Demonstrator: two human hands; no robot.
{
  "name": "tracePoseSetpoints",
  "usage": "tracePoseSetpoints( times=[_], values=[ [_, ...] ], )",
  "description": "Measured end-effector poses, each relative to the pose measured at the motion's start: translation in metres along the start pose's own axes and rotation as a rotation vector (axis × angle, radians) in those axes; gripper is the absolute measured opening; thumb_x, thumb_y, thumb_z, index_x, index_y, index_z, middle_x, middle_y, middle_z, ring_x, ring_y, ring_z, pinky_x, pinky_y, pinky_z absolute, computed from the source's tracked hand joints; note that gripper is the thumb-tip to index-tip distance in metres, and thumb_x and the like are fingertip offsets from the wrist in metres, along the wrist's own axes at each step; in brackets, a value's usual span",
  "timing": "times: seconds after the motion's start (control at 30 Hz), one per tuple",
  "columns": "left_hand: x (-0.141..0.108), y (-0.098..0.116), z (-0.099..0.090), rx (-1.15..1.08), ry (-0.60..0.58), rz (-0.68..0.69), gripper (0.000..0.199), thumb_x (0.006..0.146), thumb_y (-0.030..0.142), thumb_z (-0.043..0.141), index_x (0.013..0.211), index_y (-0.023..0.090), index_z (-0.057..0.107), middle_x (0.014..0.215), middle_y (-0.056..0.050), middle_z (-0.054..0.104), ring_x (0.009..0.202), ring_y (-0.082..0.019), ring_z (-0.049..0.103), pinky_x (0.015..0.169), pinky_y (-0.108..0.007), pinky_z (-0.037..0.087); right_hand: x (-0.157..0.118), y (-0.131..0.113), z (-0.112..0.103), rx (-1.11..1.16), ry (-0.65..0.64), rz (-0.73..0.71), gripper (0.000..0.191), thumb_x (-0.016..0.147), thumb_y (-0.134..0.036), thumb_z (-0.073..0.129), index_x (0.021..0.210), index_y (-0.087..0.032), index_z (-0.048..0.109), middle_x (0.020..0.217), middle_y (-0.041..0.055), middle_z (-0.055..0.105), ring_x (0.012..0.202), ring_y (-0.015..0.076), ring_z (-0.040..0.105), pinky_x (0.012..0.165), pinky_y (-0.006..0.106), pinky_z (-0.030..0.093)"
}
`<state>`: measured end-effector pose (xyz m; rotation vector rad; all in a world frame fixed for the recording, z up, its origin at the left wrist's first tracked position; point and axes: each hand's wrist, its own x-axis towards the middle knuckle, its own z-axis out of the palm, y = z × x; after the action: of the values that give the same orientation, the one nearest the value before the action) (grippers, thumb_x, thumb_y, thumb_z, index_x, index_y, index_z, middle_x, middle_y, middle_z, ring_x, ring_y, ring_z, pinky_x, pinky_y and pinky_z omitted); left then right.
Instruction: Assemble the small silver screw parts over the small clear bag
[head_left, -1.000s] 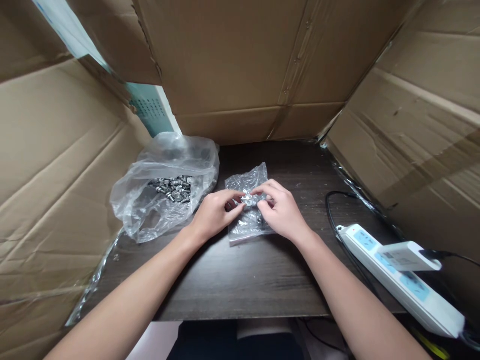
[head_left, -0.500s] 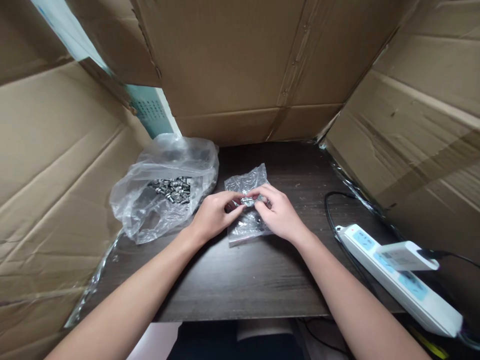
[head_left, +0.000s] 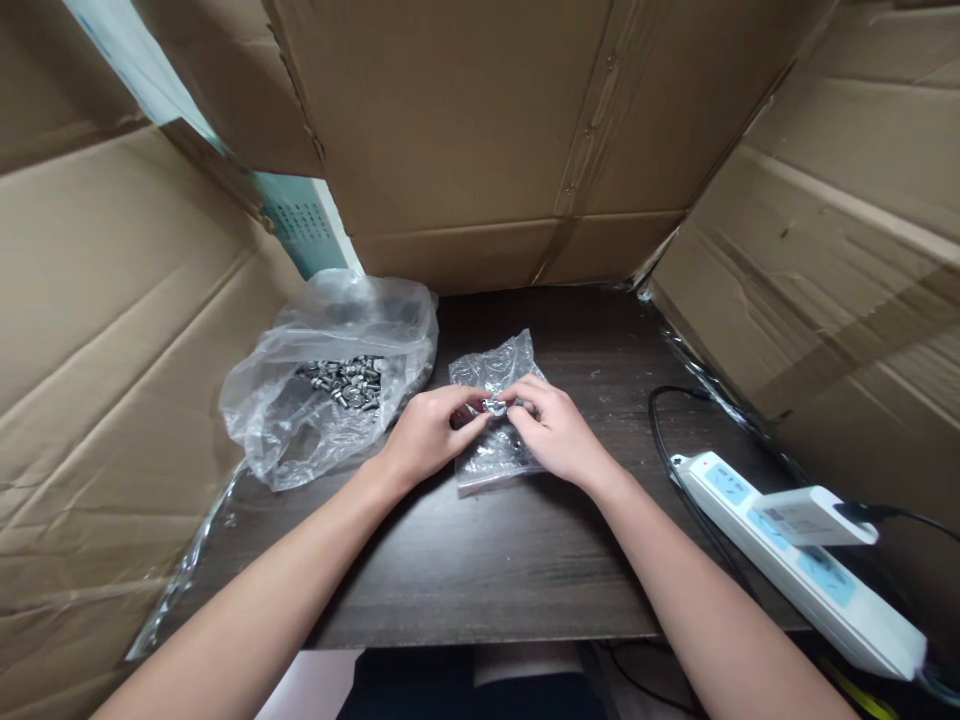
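Above a small clear plastic bag point(head_left: 487, 468) on the dark tabletop, both hands meet over a small shiny metal part point(head_left: 495, 406). My left hand point(head_left: 435, 430) pinches its left side between thumb and fingertips. From the right, my right hand point(head_left: 551, 425) pinches the other side, with its fingers curled. The exact shape of the part is too small to make out. Further left, a larger clear plastic bag point(head_left: 262, 400) lies open, with many metal fittings point(head_left: 352, 382) inside.
Cardboard walls point(head_left: 480, 120) enclose the dark table point(head_left: 487, 570) at the back and both sides. At the right lies a white power strip point(head_left: 795, 560) with a plugged-in white adapter point(head_left: 814, 515) and black cables point(head_left: 660, 430).
The fingers of my right hand have shifted slightly around the metal part. Both hands remain in nearly the same place over the small bag.
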<state>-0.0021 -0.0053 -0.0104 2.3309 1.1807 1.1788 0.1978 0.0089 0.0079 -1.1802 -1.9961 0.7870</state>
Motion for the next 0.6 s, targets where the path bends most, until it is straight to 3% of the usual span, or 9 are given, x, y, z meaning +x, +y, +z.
tracePoseSetpoints(
  times=[0.27, 0.43, 0.6],
  values=[
    [0.0002, -0.0002, -0.0012, -0.009, -0.019, -0.006, 0.024, 0.09, 0.019, 0.073, 0.114, 0.016, 0.073, 0.091, -0.004, 0.076, 0.07, -0.012, 0.068, 0.069, -0.024, 0.056, -0.0009, -0.0006, -0.0005, 0.052, 0.027, -0.016, 0.026, 0.082, -0.011, 0.05, 0.096, -0.019, 0.07, 0.095, 0.0032, 0.061, 0.068, 0.0121, 0.051, 0.064, 0.027, 0.042],
    [-0.0002, -0.0008, -0.0002, -0.004, -0.002, 0.001, 0.022, 0.091, 0.021, 0.072, 0.112, 0.014, 0.072, 0.089, -0.004, 0.076, 0.071, -0.013, 0.069, 0.069, -0.025, 0.056, -0.0009, 0.0022, 0.0015, 0.018, -0.039, 0.022, 0.02, 0.082, -0.011, 0.05, 0.086, -0.017, 0.068, 0.094, 0.0036, 0.061, 0.071, 0.0125, 0.052, 0.066, 0.028, 0.042],
    [0.0003, -0.0001, -0.001, -0.006, -0.013, -0.013, 0.022, 0.091, 0.02, 0.072, 0.113, 0.015, 0.072, 0.09, -0.004, 0.075, 0.071, -0.012, 0.069, 0.069, -0.024, 0.056, -0.0007, 0.001, 0.0005, 0.024, 0.035, -0.021, 0.025, 0.081, -0.01, 0.05, 0.093, -0.019, 0.07, 0.093, 0.003, 0.061, 0.069, 0.0126, 0.051, 0.065, 0.027, 0.042]
  ],
)
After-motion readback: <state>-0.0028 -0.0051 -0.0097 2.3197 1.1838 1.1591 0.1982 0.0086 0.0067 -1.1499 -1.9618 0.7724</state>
